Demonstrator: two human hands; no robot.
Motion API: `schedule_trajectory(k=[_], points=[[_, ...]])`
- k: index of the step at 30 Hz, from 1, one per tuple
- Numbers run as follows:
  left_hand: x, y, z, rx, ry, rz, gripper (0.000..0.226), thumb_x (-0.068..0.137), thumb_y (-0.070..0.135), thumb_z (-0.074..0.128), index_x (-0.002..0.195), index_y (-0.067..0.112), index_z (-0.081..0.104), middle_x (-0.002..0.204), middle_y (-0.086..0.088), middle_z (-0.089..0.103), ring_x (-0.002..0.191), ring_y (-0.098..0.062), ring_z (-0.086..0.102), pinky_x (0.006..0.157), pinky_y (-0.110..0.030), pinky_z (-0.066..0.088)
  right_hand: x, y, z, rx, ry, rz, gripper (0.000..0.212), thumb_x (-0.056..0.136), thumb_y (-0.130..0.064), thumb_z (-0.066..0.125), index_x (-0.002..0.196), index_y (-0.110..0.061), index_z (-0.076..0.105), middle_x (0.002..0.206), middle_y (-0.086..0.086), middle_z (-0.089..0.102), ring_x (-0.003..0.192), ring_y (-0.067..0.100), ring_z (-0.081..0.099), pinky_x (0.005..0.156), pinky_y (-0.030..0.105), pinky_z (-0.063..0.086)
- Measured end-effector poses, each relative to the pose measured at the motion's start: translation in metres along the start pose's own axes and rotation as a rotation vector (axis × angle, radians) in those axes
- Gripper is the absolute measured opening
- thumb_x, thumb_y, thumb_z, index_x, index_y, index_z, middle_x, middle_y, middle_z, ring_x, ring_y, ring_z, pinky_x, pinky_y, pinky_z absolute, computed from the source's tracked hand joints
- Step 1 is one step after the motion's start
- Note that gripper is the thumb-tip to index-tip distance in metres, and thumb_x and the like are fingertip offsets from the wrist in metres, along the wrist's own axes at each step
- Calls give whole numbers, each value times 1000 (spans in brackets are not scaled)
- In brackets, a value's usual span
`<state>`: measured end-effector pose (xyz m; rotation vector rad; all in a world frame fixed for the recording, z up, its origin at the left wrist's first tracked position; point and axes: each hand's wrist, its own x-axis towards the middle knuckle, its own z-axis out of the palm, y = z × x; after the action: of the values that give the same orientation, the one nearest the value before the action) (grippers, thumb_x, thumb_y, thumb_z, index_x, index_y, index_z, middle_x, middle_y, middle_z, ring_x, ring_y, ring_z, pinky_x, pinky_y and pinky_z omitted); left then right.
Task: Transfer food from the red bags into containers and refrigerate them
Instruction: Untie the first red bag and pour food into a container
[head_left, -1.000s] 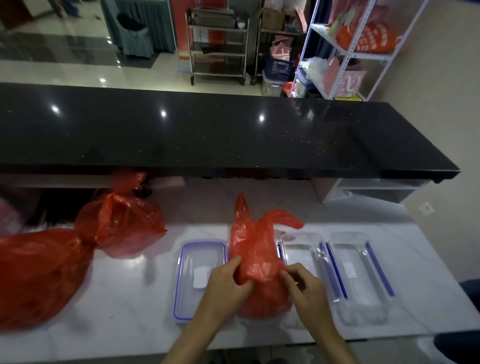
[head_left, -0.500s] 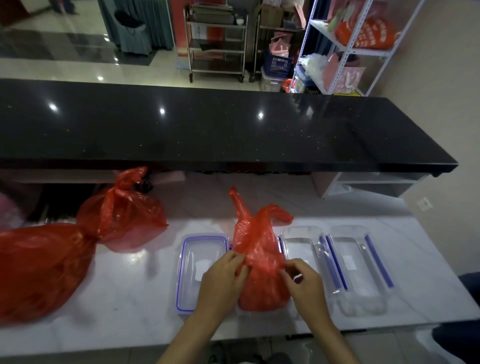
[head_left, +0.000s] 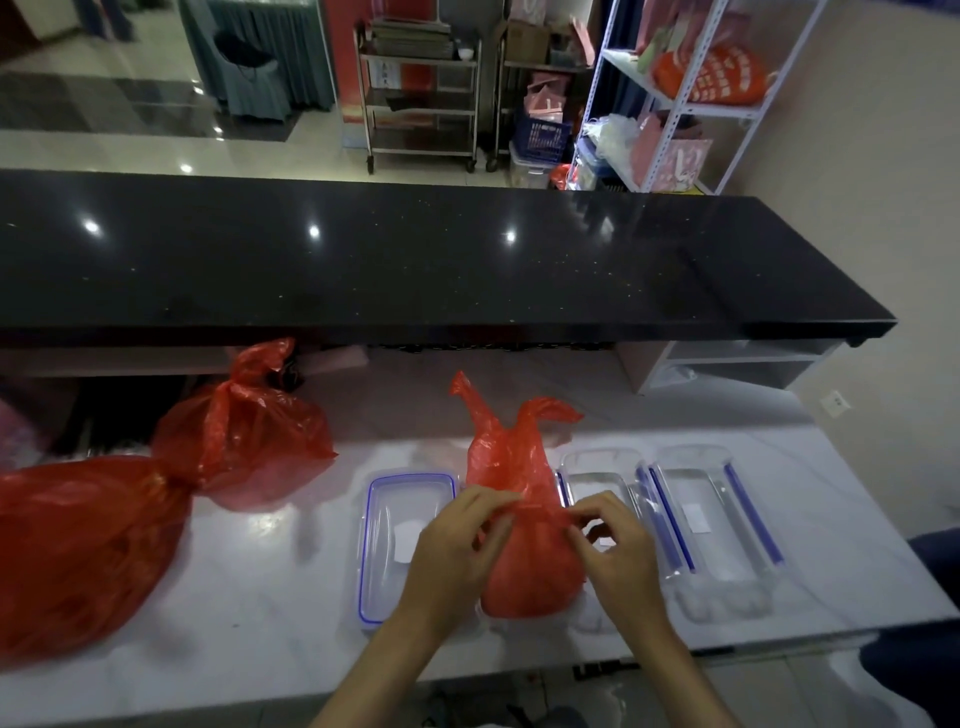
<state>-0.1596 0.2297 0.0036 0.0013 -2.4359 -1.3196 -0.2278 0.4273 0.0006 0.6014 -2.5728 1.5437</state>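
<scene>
- Red bag (head_left: 524, 551), the small one being worked on, stands upright near the front edge of the white worktop (head_left: 270, 592), its two loose handles sticking up behind the hands.
- Left hand (head_left: 457, 551) grips the bag's neck from the left, its fingers (head_left: 493, 506) pinching the thin red plastic.
- Right hand (head_left: 618, 551) holds the same neck from the right; its fingers (head_left: 589, 512) are curled in and nipping the plastic too.
- What is inside the bag cannot be made out through the plastic.
- To the left of the bag, just beside it, lies a clear container with a blue rim (head_left: 402, 540), partly behind the left hand.
- To the right sits a second clear container (head_left: 602, 483), touching or nearly touching the bag, partly hidden by the right hand.
- Further right lies another clear tray with blue strips (head_left: 711, 525), close against the second container.
- Two more red bags sit well off to the left: a knotted middle bag (head_left: 244, 436) and a large bag (head_left: 83, 551) at the worktop's left end, the two pressed together.
- A raised black counter (head_left: 415, 260) runs across behind the worktop.
</scene>
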Motion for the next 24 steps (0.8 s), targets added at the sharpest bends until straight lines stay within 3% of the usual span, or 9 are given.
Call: schedule_trajectory(k=[3,5,7,10,13,16,20,22,24], points=[[-3,-6,-2,42,-145,-102,55,92,70,58,141,49,46,138,28,49,129,1,49,106,-32,50,-2,6,-1,-29,-117,68,33,84,-23,83,109,-37,66,116,-20,61,113,6,60,86,24,56],[-12,-13,-1,161,-355,-182,94,76,83,65,154,54,22,161,21,27,146,-2,30,121,-38,36,-11,15,-5,-71,-300,147,64,76,-60,81,132,-46,53,137,-30,46,130,-9,44,97,13,42],[-22,-20,1,229,-492,-269,113,70,80,71,155,59,0,167,18,13,149,-8,23,124,-45,29,-22,25,-9,-165,-412,149,82,73,-70,77,144,-47,42,143,-33,38,132,-15,36,104,14,37],[-31,-29,9,408,-486,-247,82,91,60,65,158,49,19,168,12,24,152,-11,26,126,-38,23,-37,38,-8,-319,-456,117,66,82,-44,82,137,-48,46,141,-30,42,130,-8,45,116,33,43],[-29,-27,13,483,-346,-151,46,102,46,56,146,36,53,159,12,43,145,-9,39,122,-27,24,-39,41,-3,-427,-315,72,54,83,-26,83,131,-40,62,133,-26,57,123,2,59,111,42,49],[-27,-21,13,427,-297,-125,34,106,37,51,136,32,64,152,13,53,136,-7,50,116,-21,32,-33,37,-2,-390,-228,15,51,83,-16,83,127,-35,67,125,-17,70,112,3,68,102,35,56],[-24,-16,9,278,-207,-119,30,104,23,55,130,32,68,132,13,68,117,-5,65,108,-20,46,-22,25,-11,-239,-156,59,37,88,-13,77,117,-35,75,112,-23,74,102,-9,68,94,26,59],[-24,-14,11,183,-148,-107,23,102,19,55,111,33,71,105,13,75,93,-2,70,89,-23,59,-19,14,-15,-208,-75,36,39,86,-3,76,113,-32,74,104,-26,73,96,-11,69,88,16,58],[-19,-8,12,80,-68,-126,19,102,18,54,102,31,68,90,14,72,79,-1,68,74,-20,59,-14,4,-16,-140,10,11,39,84,4,75,107,-26,75,97,-27,72,92,-8,70,81,9,55]])
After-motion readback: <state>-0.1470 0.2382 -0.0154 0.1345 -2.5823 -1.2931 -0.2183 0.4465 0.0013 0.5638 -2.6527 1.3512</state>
